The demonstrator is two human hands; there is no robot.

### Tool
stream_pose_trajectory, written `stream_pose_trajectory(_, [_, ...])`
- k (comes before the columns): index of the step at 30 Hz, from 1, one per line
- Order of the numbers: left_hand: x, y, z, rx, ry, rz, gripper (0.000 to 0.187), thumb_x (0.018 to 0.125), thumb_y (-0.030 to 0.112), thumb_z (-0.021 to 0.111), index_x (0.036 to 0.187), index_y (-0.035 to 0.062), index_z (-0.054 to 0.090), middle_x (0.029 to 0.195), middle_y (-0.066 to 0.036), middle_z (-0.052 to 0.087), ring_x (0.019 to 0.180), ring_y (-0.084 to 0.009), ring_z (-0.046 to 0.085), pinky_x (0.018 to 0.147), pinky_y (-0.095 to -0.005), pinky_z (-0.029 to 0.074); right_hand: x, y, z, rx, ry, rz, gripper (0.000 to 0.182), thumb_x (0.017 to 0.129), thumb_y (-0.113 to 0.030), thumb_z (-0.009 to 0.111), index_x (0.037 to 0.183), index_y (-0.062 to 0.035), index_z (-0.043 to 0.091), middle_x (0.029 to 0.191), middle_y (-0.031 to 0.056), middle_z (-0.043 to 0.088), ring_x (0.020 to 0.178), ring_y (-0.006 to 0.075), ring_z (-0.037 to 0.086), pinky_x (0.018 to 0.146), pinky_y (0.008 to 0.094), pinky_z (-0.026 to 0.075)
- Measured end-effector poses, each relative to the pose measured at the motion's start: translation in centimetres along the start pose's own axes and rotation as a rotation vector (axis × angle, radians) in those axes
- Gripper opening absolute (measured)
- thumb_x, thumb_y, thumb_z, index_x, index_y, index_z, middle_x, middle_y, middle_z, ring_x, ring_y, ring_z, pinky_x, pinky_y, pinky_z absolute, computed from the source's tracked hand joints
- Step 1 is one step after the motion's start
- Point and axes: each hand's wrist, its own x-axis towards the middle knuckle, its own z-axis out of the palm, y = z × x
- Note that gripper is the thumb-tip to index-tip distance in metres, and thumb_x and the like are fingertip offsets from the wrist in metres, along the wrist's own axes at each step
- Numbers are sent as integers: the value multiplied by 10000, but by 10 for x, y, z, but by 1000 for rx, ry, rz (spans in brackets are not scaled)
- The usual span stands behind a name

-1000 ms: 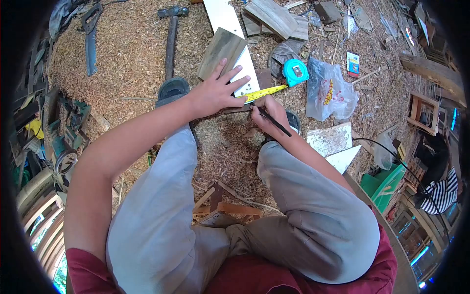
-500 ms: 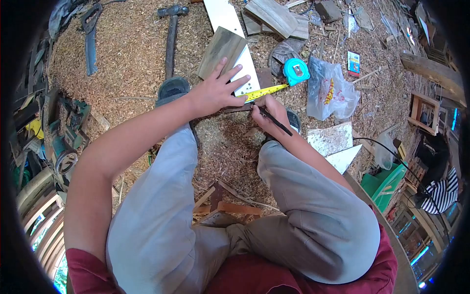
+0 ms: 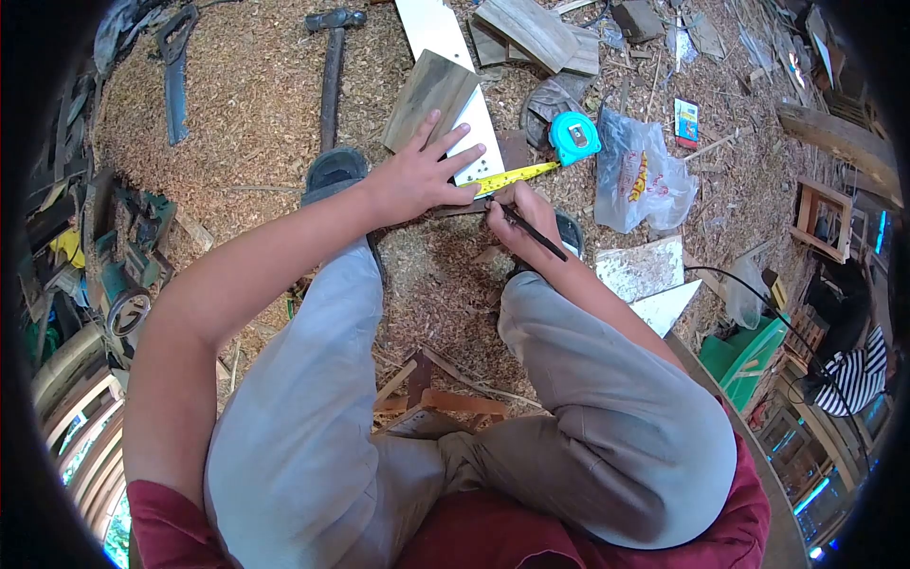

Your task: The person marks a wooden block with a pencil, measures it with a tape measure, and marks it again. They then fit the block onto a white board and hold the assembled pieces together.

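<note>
My left hand (image 3: 423, 176) lies with fingers spread over a small wooden block (image 3: 431, 95) and the near end of a white board (image 3: 482, 128). Its thumb is by the yellow blade (image 3: 517, 176) of a teal tape measure (image 3: 573, 138), drawn out across the board's end. My right hand (image 3: 519, 216) is closed around a dark pencil-like marking tool (image 3: 536, 235), its tip at the tape near the board's lower edge. A brown piece of wood (image 3: 463, 209) shows in part under the board. Small dark dots mark the white surface near my left fingertips.
A hammer (image 3: 332, 85) and a handsaw (image 3: 174, 85) lie on the wood shavings at upper left. Right of the tape measure are a plastic bag (image 3: 645, 180) and a small blue-and-red packet (image 3: 686, 123). Wood offcuts (image 3: 528, 33) lie at the top. My sandalled feet flank the board.
Almost nothing differs. Both hands, the tape measure and the board keep their places, with only a very slight shift in the view.
</note>
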Motion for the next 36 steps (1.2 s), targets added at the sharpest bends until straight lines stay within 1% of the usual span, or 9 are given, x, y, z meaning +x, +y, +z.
stream_pose_trajectory(13, [0,1,-3,-13,-2,-5,271,982,242,616,1230,295,710,1678,-117,511,1621,-428,380,1325,-769,172,0,1,0,-6,22,-50,206,898,-103,801,971,-44,618,826,182,662,757,384,701,692,468,565])
stream_pose_trajectory(16, [0,1,-1,-19,12,-4,278,977,237,624,1237,293,704,1675,-117,511,1620,-429,382,1323,-771,174,1,2,-1,3,5,-28,198,902,-106,796,970,-43,621,827,180,656,756,378,695,690,466,560])
stream_pose_trajectory(29, [1,1,-2,-11,2,-10,299,974,227,633,1257,303,693,1676,-108,508,1617,-431,385,1315,-776,201,1,2,1,-25,15,-57,206,884,-80,802,967,-54,615,831,182,656,764,393,692,698,473,564])
stream_pose_trajectory(36, [0,1,-2,-17,1,-11,294,976,229,628,1254,304,692,1681,-109,504,1616,-431,387,1315,-776,195,3,0,-3,-23,-4,-66,219,875,-71,806,962,-64,605,844,171,671,790,398,702,712,472,573])
